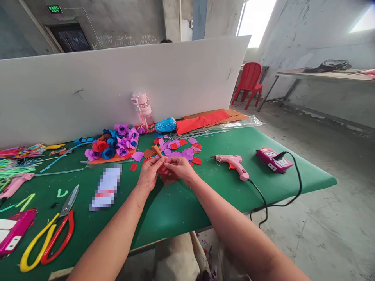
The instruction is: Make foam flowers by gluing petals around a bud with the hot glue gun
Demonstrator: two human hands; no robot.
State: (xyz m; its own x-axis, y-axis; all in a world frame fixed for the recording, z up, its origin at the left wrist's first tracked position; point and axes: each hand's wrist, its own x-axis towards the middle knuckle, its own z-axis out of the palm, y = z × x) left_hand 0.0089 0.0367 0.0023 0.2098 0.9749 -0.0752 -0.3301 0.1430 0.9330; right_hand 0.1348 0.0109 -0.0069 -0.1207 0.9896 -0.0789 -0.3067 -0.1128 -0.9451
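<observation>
My left hand (149, 172) is closed around a brown rolled paper piece (157, 151), whose top sticks up past the fingers. My right hand (179, 168) meets it at the lower end, thumb and fingers pinched together there; the fingertips partly hide what they grip. Loose purple, red and brown paper petals (187, 153) lie scattered just beyond and under my hands. To the right rests a pink glue gun (231, 160), its nozzle pointing left. Finished paper roses (113, 142) in purple, blue and red are heaped at the back left.
Scissors (63, 222) with red and yellow handles lie at the front left, near a blurred white packet (106, 188). A magenta power strip (274, 160) with a black cable sits right. A pink bottle (142, 111) stands against the white partition (111, 86), beside red paper (202, 121).
</observation>
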